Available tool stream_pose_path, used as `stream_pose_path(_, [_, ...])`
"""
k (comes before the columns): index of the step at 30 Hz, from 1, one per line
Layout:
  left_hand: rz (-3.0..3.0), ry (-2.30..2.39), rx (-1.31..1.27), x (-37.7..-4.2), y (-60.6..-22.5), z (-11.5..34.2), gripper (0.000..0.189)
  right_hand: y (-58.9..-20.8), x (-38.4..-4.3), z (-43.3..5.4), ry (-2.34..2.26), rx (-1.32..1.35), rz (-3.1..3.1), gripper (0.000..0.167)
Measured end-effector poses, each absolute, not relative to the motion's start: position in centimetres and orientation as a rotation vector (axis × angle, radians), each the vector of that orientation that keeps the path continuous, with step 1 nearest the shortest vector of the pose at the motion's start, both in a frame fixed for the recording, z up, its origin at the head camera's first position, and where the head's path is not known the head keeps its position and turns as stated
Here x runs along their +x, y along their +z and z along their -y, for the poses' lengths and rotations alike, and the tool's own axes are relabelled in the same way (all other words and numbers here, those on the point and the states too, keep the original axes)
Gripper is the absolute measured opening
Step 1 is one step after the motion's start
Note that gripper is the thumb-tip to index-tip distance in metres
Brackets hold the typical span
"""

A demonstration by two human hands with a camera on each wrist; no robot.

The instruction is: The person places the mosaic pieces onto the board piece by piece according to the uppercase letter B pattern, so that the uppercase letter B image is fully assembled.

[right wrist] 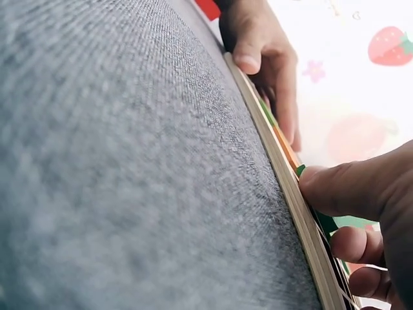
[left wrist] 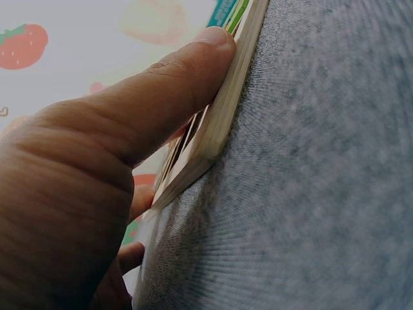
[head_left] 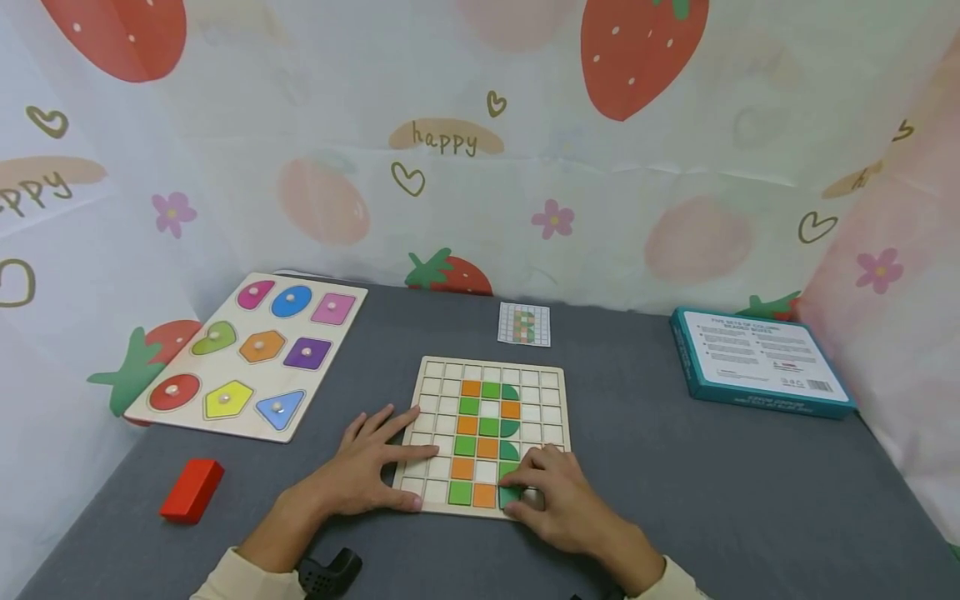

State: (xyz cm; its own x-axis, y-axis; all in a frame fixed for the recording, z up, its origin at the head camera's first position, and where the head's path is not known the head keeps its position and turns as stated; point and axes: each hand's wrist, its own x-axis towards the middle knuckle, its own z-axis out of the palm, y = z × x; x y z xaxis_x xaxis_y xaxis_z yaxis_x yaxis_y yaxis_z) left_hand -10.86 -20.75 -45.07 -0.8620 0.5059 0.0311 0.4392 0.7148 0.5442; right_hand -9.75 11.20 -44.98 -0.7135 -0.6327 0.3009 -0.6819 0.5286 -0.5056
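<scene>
A square wooden grid board [head_left: 428,492] lies on the table, with orange, green and dark green tiles set among its white cells. My left hand [head_left: 367,467] spreads over the board's left edge, thumb on the near left corner and fingertips on the left cells. In the left wrist view the thumb [left wrist: 187,77] presses on the board's edge. Near the front edge, right of an orange tile [head_left: 484,496], my right hand [head_left: 558,500] pinches a dark green tile [head_left: 508,497] between thumb and fingers. The right wrist view shows this tile [right wrist: 326,223] partly hidden by the thumb.
A small pattern card [head_left: 524,325] lies behind the board. On the left are a shape puzzle [head_left: 247,375] with knobbed pieces and a red block [head_left: 192,492]. A teal box [head_left: 761,362] lies at the right. A black object [head_left: 330,573] sits by the left wrist.
</scene>
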Motion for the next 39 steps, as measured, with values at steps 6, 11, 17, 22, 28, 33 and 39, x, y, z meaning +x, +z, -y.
stream_pose_path(6, [-2.799,0.837,0.774,-10.86,-45.06,20.77,0.071,-44.83,-9.62,-11.03,0.926,1.135,2.720,0.023])
stream_pose_path(11, [-2.798,0.843,0.773,-10.82,-45.13,20.74,0.071,-44.93,-9.58,-11.04,0.912,1.133,2.713,0.020])
stream_pose_path(17, [-2.790,0.855,0.771,-10.81,-45.15,20.76,0.071,-45.02,-9.59,-10.99,0.942,1.119,2.706,0.022])
stream_pose_path(22, [-2.788,0.852,0.774,-10.84,-45.17,20.81,0.072,-44.98,-9.59,-10.89,0.952,1.091,2.712,0.022])
stream_pose_path(28, [-2.796,0.850,0.773,-10.88,-45.22,20.76,0.072,-45.09,-9.56,-10.81,0.950,1.090,2.659,0.020])
stream_pose_path(33, [-2.790,0.850,0.777,-10.89,-45.27,20.79,0.072,-45.38,-9.64,-10.80,0.986,1.084,2.610,0.017])
stream_pose_path(39, [-2.790,0.843,0.778,-10.92,-45.29,20.87,0.072,-45.57,-9.81,-10.74,1.008,1.056,2.612,0.015])
